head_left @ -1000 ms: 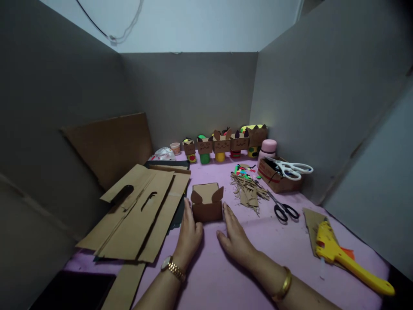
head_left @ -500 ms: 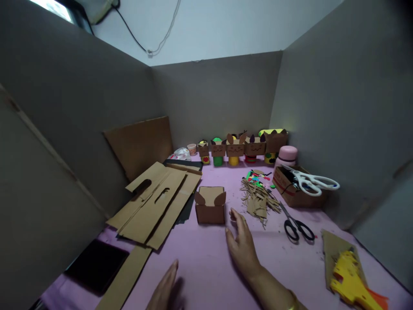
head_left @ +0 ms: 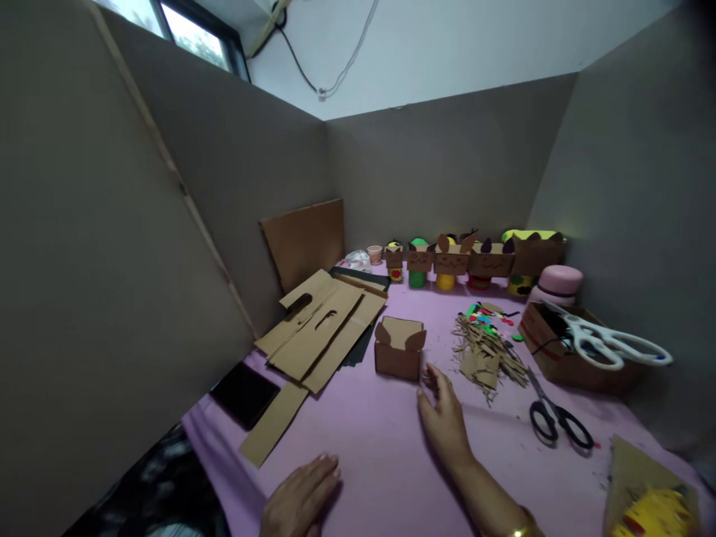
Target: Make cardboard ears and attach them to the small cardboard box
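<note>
A small brown cardboard box with two ear-shaped flaps point(head_left: 398, 349) stands on the pink tablecloth point(head_left: 380, 462). My right hand point(head_left: 444, 418) lies flat and open on the cloth just right of and below the box, fingertips close to its corner but apart from it. My left hand point(head_left: 299, 501) rests near the table's front edge, fingers together and flat, holding nothing. Both hands are empty.
Flat cardboard sheets point(head_left: 321, 332) and a black phone-like slab point(head_left: 245, 392) lie left. A row of cardboard figures point(head_left: 464, 261) lines the back wall. Cardboard scraps point(head_left: 484, 358), black scissors point(head_left: 551, 418), a box with white scissors point(head_left: 593, 347) and a yellow glue gun point(head_left: 652, 514) are right.
Both hands let go of the box and drew back toward me; the left one came down to the front edge. The view swung left and up, so everything shifted right.
</note>
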Motion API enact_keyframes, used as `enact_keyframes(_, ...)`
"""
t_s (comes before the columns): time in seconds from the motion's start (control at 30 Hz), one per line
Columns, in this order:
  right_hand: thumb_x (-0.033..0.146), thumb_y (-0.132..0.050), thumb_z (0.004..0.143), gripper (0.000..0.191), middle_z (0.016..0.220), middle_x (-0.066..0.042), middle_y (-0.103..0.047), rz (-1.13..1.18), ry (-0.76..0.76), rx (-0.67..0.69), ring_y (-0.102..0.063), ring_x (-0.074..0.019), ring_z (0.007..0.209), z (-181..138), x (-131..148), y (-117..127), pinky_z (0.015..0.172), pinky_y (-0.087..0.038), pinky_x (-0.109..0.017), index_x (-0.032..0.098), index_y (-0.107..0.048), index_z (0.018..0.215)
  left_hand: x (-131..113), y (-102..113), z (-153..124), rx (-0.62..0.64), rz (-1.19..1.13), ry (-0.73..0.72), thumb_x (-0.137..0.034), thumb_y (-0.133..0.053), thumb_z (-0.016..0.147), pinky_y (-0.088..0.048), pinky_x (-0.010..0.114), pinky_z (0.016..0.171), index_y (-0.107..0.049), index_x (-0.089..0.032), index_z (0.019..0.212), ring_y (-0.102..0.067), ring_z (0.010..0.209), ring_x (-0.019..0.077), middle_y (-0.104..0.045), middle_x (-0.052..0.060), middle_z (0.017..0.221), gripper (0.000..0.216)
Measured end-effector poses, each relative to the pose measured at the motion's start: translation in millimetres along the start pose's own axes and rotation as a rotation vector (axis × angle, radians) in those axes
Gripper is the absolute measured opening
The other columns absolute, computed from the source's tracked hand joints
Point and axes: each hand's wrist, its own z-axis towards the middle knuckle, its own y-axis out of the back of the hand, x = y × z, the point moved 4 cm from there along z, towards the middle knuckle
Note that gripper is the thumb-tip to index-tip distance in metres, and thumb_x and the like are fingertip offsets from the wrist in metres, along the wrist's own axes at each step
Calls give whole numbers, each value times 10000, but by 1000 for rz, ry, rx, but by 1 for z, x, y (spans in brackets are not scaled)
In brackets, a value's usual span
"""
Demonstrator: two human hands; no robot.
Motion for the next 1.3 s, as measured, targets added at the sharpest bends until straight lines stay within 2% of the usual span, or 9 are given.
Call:
enact_keyframes(0.17,249,-477,796,486,1219,-169,-589,-12,3,14,-574,-270,1098,1,-1,1,984,-435,-476,132,-478,1268,-1,1,-3,44,28,-121,-146,-460,759,-538,359,910,-555,-255,1260,-640,1119,232,-708,80,1183,521)
enact_keyframes(0.37,290,-461,790,518,1182,-206,-604,-52,28,23,-616,-279,984,2,-2,2,907,-475,-480,77,-479,1262,-9,6,2,17,47,-147,-123,-459,709,-562,377,883,-621,-206,1122,-655,1095,240,-719,111,1153,451)
enact_keyframes(0.57,309,-452,772,538,1155,-197,-606,-99,81,36,-606,-286,986,3,-5,1,907,-469,-479,84,-482,1260,-20,14,10,-15,91,-146,-89,-456,688,-587,365,835,-643,-195,991,-689,1032,228,-746,101,1095,372)
enact_keyframes(0.7,301,-454,757,532,1142,-181,-608,-117,112,35,-599,-289,990,3,-8,0,916,-463,-490,103,-493,1249,-22,12,9,-27,119,-161,-85,-433,692,-594,384,816,-634,-185,978,-693,1024,237,-748,109,1083,364)
enact_keyframes(0.97,207,-462,740,510,1141,-145,-620,-162,177,11,-599,-267,1025,7,-7,-4,933,-479,-450,143,-505,1244,-19,18,15,-98,145,-256,-65,-435,717,-594,328,798,-626,-198,999,-711,979,215,-766,94,1036,365)
enact_keyframes(1.3,164,-460,740,523,1192,-152,-608,-223,200,32,-555,-273,1128,10,-9,-6,999,-443,-452,133,-489,1261,-6,5,6,-138,168,-269,-77,-439,740,-568,302,832,-635,-212,1005,-695,1017,201,-762,75,1056,357)
